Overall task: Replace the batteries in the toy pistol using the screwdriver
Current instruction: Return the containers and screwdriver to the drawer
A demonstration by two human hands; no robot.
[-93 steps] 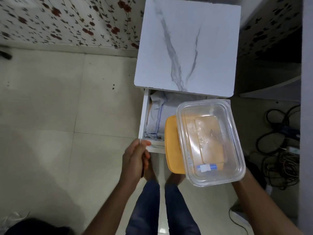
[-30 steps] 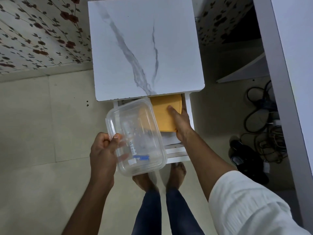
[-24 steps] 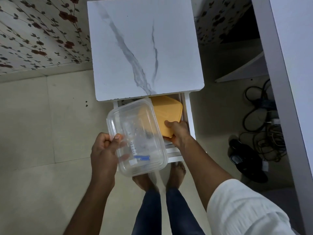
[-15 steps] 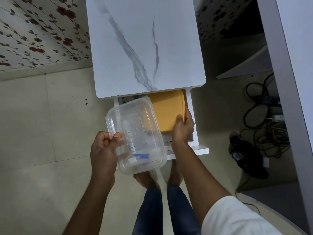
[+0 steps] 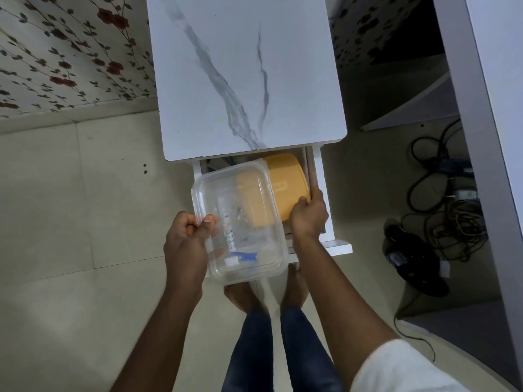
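The left hand [image 5: 188,239] gripped the left rim of a clear plastic container [image 5: 240,222], thumb hooked over the edge and fingers curled beneath, holding it in the air in front of the open drawer [image 5: 325,222]. The right hand [image 5: 308,215] was curled on the near edge of an orange lid [image 5: 288,182], which lay inside the drawer along its right side, partly behind the container.

The drawer belonged to a small cabinet with a marble-patterned top [image 5: 243,75]. Neither the toy pistol nor a screwdriver could be made out. Inside the container a small blue and white item [image 5: 242,257] lay near the front corner, its long axis running left to right; what it was could not be told.

The relation that counted was lid to container: the lid sat just right of and behind the container, and the right hand was already on it. I would judge this an early fetching step, with the right hand either leaving the lid there or lifting it out, while the left carried the container. Tilting could let the loose contents slide.
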